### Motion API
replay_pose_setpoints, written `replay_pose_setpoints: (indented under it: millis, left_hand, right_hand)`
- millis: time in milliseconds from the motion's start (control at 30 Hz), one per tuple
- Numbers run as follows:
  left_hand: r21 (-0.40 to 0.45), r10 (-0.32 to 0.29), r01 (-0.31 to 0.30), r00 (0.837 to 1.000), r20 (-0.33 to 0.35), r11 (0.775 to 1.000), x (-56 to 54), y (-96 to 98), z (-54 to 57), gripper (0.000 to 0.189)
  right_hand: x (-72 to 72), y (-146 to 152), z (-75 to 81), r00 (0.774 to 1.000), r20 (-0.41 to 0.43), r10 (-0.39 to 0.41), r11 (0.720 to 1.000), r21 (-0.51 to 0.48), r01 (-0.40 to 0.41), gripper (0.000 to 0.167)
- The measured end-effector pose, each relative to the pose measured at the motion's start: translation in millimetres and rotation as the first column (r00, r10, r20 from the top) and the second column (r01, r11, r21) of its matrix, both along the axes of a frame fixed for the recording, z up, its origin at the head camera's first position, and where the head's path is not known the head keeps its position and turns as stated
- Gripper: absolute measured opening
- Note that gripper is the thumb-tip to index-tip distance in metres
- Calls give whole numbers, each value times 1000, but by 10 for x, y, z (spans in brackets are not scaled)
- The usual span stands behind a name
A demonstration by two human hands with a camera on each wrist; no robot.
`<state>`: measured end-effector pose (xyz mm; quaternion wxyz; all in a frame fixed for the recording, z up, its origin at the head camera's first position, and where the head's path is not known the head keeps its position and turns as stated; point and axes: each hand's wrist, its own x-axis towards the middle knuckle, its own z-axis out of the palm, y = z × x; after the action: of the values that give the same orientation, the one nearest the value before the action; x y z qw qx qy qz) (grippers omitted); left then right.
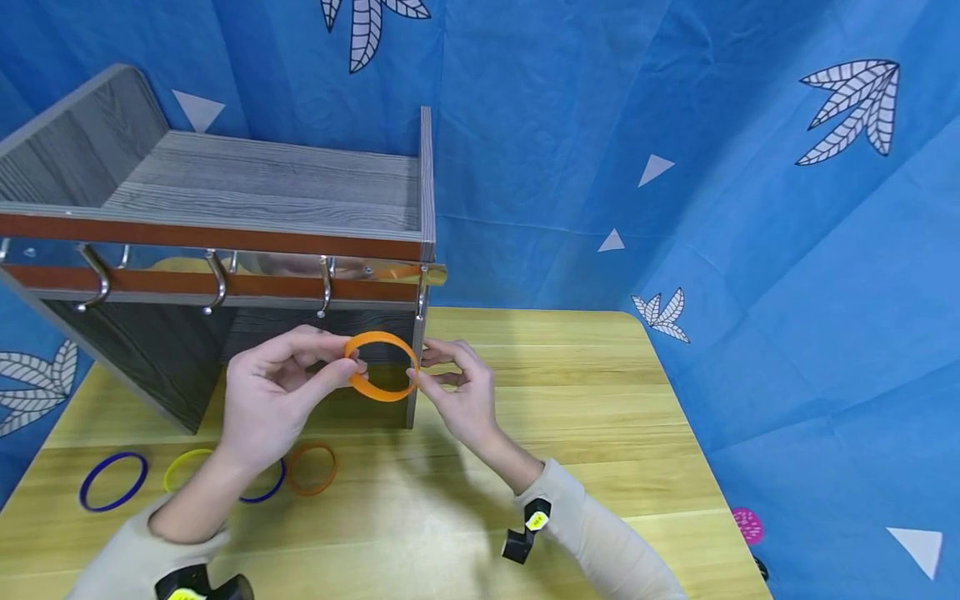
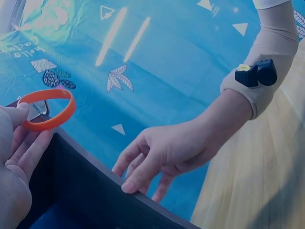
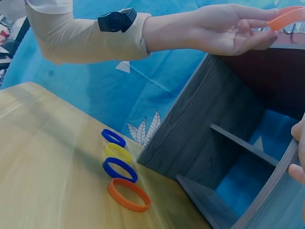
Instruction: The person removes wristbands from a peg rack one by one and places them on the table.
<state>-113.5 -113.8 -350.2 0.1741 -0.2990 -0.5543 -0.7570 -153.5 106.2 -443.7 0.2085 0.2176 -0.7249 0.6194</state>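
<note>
My left hand [image 1: 270, 392] pinches an orange wristband [image 1: 382, 397] at its left side, between thumb and fingers. The band is held up in front of a grey wood-grain rack [image 1: 277, 183], close under its row of metal hooks [image 1: 327, 287]. At the rack's right side panel, my right hand [image 1: 461, 396] grips the front edge, thumb on one side and fingers on the other. In the head view that thumb overlaps the band's right side; the left wrist view shows it apart, on the panel [image 2: 102, 171].
Four bands lie in a row on the wooden table [image 1: 570, 433]: one orange [image 3: 125, 204], one blue [image 3: 114, 175], one yellow [image 3: 113, 156] and another blue [image 3: 109, 140]. My left forearm partly covers them in the head view. A blue patterned cloth [image 1: 540, 125] hangs behind.
</note>
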Motion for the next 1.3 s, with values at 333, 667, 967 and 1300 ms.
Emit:
replay_pose_setpoints:
  millis: [333,667,967,1300]
  left_hand:
    - [-19,-18,18,1000,25,1000,51,-110,-130,18]
    - [-164,-10,33,991,136,986,104,-283,-336,17]
    - [-289,-37,109,969,244,951,70,-463,-596,25]
    - [-489,29,142,945,325,861,23,-582,-961,18]
  right_hand:
    - [4,-2,13,1000,-3,7,1000,-2,-7,38]
    - [8,-10,27,1000,3,6,1000,-2,-6,39]
    - [4,-11,26,1000,5,9,1000,-13,-9,39]
    - [5,-14,20,1000,7,9,1000,-19,-9,38]
